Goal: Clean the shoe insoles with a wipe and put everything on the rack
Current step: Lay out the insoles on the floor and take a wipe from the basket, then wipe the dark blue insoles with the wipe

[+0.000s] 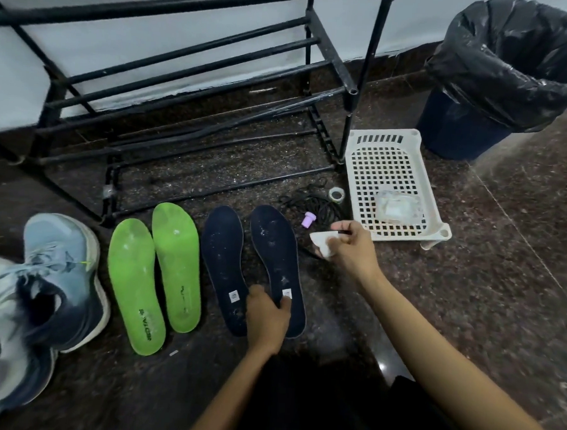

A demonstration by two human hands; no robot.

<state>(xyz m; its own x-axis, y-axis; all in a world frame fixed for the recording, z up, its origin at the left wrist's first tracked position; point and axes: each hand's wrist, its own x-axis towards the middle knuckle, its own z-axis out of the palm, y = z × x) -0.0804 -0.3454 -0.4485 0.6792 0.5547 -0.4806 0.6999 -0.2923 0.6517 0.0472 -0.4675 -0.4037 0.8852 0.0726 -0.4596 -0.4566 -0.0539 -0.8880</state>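
Note:
Two dark navy insoles lie side by side on the floor, the left one (223,261) and the right one (275,253), both speckled with white dust. My left hand (266,315) grips the heel end of the right navy insole. My right hand (352,245) pinches a white wipe (321,244) just right of that insole's toe. Two green insoles (133,283) (176,262) lie further left. A black metal shoe rack (183,90) stands behind them all.
Blue and white sneakers (58,279) sit at the far left. A white perforated plastic tray (390,183) holding a wipe packet (398,206) is at the right, with black laces (312,203), a tape roll (336,194) and a small purple piece (307,219) beside it. A bin with a black bag (503,71) stands back right.

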